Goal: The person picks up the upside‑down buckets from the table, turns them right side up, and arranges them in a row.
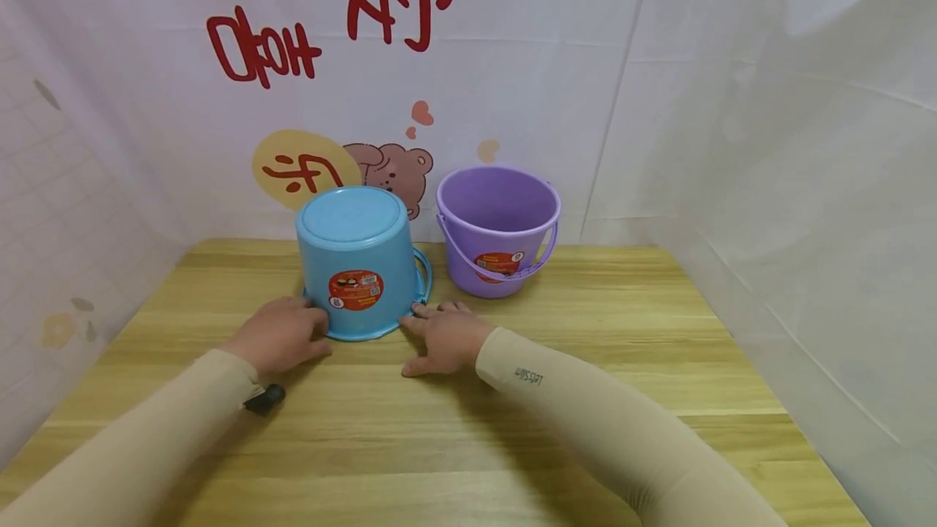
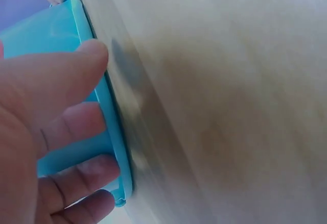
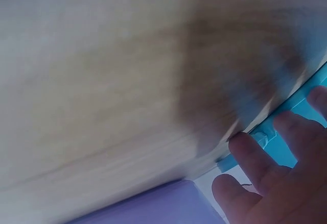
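Your left hand (image 1: 285, 336) and right hand (image 1: 450, 337) reach forward, flanking the upside-down blue bucket (image 1: 356, 254) at eight and four o'clock. Wrist views reveal what the head view hides: relaxed, ungripping fingers (image 2: 76, 180) spread along its rim (image 2: 112, 122). One purple bucket (image 1: 501, 242) stands upright at two o'clock.

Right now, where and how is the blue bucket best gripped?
Probably by the rim, from the left and right sides at once. The blue bucket is upside down, base up, so the rim is lowest and juts past the wall, giving a lip to hook. The wall narrows upward, so a higher grip might slip. The handle sticks out on the right; avoid pinching it.
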A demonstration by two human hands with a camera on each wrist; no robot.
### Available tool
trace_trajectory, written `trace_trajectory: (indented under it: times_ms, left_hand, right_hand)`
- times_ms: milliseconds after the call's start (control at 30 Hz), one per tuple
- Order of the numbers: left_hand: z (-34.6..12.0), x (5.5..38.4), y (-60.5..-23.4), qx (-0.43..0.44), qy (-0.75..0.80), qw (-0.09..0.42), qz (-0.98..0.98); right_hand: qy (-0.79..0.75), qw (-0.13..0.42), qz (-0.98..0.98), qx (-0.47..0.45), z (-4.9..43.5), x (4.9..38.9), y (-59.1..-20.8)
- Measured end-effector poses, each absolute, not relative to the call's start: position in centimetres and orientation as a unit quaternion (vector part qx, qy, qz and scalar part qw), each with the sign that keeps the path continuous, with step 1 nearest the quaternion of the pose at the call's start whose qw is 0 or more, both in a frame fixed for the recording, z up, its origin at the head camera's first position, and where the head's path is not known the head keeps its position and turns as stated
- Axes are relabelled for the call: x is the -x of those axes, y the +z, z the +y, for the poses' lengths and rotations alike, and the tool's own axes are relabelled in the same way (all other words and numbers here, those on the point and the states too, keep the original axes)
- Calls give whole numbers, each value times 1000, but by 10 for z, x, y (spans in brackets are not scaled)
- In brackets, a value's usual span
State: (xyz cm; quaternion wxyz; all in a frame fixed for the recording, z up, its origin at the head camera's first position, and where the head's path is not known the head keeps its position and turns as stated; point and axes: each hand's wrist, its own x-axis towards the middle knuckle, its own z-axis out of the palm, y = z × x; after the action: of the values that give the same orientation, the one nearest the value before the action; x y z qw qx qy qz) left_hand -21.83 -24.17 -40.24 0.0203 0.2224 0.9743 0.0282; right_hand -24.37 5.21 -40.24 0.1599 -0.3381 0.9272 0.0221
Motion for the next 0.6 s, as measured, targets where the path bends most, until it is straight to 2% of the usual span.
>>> trace_trajectory:
  times_ms: [200, 600]
  left_hand:
    - [-239, 216, -403, -202, 32, 1, 979]
    - [-240, 212, -399, -161, 64, -47, 984]
  right_hand:
    - [19, 152, 927, 343, 53, 245, -403]
    - [0, 100, 929, 357, 52, 247, -404]
